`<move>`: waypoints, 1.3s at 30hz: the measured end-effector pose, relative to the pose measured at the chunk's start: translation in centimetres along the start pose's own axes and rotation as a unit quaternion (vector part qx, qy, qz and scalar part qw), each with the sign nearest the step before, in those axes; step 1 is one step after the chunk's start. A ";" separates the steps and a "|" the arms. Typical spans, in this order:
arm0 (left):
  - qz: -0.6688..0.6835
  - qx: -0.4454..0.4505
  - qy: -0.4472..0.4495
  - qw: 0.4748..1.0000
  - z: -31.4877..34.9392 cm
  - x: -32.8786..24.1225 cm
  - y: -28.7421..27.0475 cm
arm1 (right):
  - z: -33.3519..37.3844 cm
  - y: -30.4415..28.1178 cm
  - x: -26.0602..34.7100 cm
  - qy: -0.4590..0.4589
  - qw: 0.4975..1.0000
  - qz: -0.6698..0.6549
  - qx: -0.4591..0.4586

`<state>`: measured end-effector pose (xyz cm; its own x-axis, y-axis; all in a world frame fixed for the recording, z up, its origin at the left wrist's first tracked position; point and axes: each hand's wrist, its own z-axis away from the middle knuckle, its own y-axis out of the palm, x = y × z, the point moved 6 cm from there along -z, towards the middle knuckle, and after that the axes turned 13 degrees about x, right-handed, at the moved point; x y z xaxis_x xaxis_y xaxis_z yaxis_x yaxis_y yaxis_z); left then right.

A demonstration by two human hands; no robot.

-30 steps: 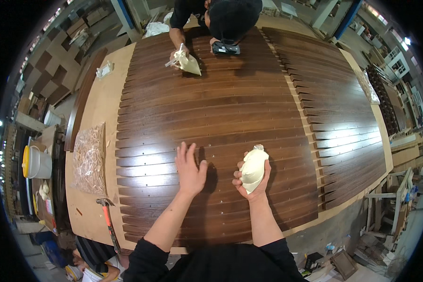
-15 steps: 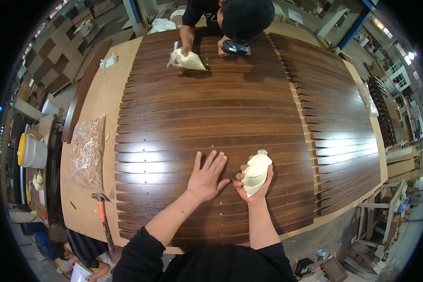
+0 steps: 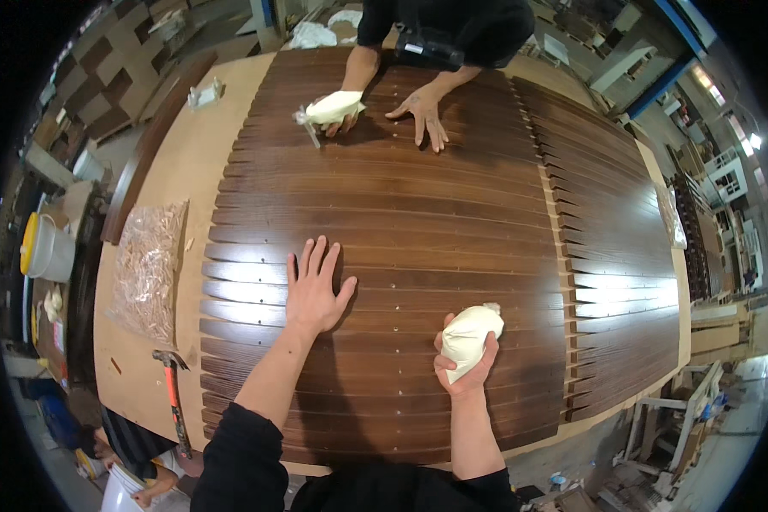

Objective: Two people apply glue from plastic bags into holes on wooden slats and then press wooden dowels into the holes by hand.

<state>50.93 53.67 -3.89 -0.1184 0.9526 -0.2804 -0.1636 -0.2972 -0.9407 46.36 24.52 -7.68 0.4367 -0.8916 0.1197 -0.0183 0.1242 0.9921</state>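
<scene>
My left hand (image 3: 314, 294) lies flat on the dark brown wooden slats (image 3: 375, 213), fingers spread and holding nothing. To its right, my right hand (image 3: 468, 369) is wrapped round a plump plastic bag of cream-coloured paste (image 3: 472, 334), its tied end pointing away from me. Rows of small holes run across the slats, some with pale spots in them. Across the table, a co-worker in black grips a similar paste bag (image 3: 334, 107) in one hand, with the other hand (image 3: 422, 113) spread on the slats.
A clear bag of small wooden dowels (image 3: 149, 273) and a hammer (image 3: 172, 397) with an orange-and-black handle lie on the board's left margin. A second slat group (image 3: 619, 222) stands to the right. A white bucket (image 3: 53, 247) is beyond the left edge. Another person is at lower left.
My left hand has slid left across the slats; my right hand with the paste bag has come slightly nearer. The co-worker has raised the bag and spread the other hand on the slats.
</scene>
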 end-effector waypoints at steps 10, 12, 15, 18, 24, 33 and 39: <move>0.035 -0.021 0.000 0.999 0.1 0.6 -0.4 | -8.4 4.3 4.2 -0.062 0.814 0.561 -0.139; 0.032 -0.025 -0.001 0.999 0.2 0.8 -0.3 | -10.0 5.3 3.9 -0.100 0.781 0.603 -0.129; 0.036 -0.032 0.004 0.999 0.0 0.9 -0.3 | -12.0 6.7 3.3 -0.097 0.761 0.633 -0.103; 0.036 -0.050 0.009 0.998 -0.1 0.9 -0.5 | -13.3 7.0 2.9 -0.077 0.738 0.661 -0.110; 0.034 -0.047 0.003 0.998 0.0 1.0 -0.6 | -14.2 7.2 2.0 -0.045 0.728 0.672 -0.124; 0.044 -0.045 0.009 0.998 0.1 0.8 -0.6 | -14.4 7.0 1.5 -0.038 0.711 0.693 -0.112; 0.042 -0.044 0.006 0.998 0.1 1.0 -0.5 | -14.2 7.3 1.1 -0.013 0.653 0.750 -0.102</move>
<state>50.83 54.72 -3.68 -0.1168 0.9251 -0.3613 -0.0672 -0.3703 -0.9265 59.52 30.62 -0.89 0.0496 0.2940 0.9545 -0.2876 0.9194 -0.2683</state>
